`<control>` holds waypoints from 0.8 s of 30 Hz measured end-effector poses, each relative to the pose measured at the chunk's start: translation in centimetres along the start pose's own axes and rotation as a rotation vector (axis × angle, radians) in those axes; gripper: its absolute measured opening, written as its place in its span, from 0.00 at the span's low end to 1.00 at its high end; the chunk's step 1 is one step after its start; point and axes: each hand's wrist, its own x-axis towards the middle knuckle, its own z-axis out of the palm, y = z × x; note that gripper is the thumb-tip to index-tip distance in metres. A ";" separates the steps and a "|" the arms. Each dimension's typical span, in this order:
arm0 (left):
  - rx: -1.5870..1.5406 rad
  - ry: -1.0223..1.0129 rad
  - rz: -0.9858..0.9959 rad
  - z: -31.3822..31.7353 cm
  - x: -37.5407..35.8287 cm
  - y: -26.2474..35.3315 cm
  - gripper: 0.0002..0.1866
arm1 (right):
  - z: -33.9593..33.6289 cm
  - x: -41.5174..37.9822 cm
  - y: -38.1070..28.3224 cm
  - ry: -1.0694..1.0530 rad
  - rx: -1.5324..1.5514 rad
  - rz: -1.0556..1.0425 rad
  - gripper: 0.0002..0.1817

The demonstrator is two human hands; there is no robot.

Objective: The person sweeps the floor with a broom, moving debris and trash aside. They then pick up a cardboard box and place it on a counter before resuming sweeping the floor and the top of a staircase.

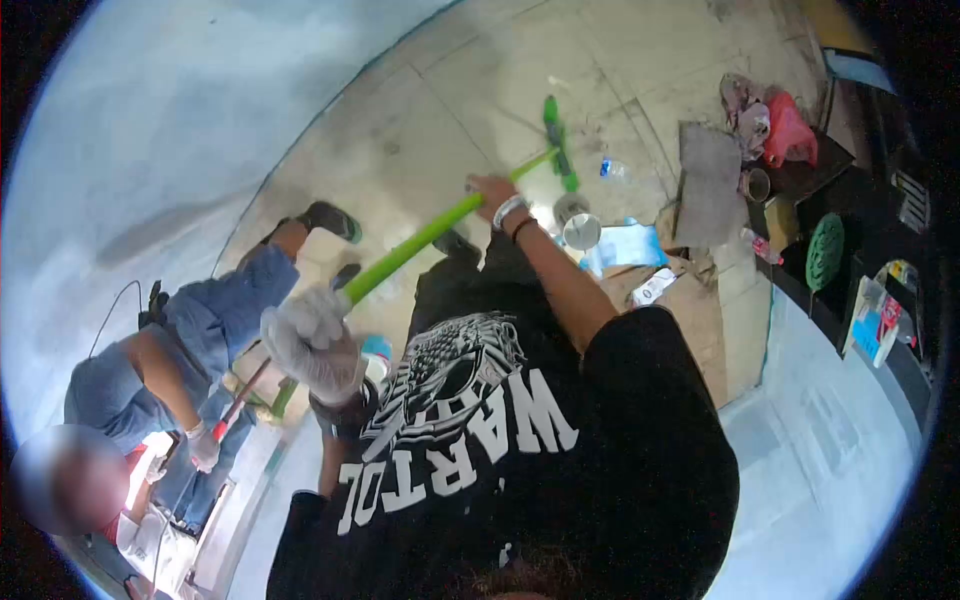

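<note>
A long green pole slants from my chest down toward the floor. Its crosswise green-and-dark head rests on the tiles; whether it is a brush or a squeegee cannot be made out. My left hand, in a white glove, is closed around the upper end of the pole. Farther down, my bare right hand wraps round the same pole, with a white band and a dark band on the wrist. Just beside the head stands an open tin, near the right forearm.
Light blue sheets and a white bottle lie on cardboard. A grey board, a red plastic bag and a dark counter with a green disc are at right. At left, another person grips a red-handled tool.
</note>
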 end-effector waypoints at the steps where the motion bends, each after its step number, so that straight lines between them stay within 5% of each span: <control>1: -0.011 -0.001 0.016 0.3 0.4 -0.3 0.18 | -0.5 -0.7 -0.1 0.071 -0.001 -0.016 0.16; 2: -0.034 -0.009 0.052 0.3 0.9 -0.7 0.18 | -1.5 0.0 -0.1 0.161 -0.013 -0.044 0.16; 6: -0.018 -0.009 0.049 -2.1 -0.1 -0.6 0.19 | -1.6 0.4 -1.3 -0.058 -0.030 0.071 0.18; 7: -0.024 -0.013 0.003 -2.7 -0.4 -0.5 0.19 | -0.2 0.4 -0.8 0.020 -0.037 0.064 0.10; 11: -0.093 0.026 -0.101 -5.7 -1.6 -1.7 0.17 | 2.2 2.2 1.3 -0.051 -0.124 0.143 0.10; 14: 0.042 0.052 -0.232 -8.0 -3.7 -2.5 0.16 | 0.2 1.1 2.0 0.027 -0.138 -0.002 0.09; 15: 0.032 0.009 -0.204 -7.8 -4.2 -1.4 0.16 | 0.6 0.0 2.0 0.198 -0.059 -0.053 0.10; 20: 0.159 -0.375 -0.144 -5.4 -4.4 7.3 0.19 | -1.6 -5.3 -4.6 0.111 0.070 -0.097 0.12; 24: 0.261 -0.355 -0.275 -6.5 -6.4 4.1 0.21 | 1.0 -6.7 -1.2 0.019 0.110 -0.057 0.15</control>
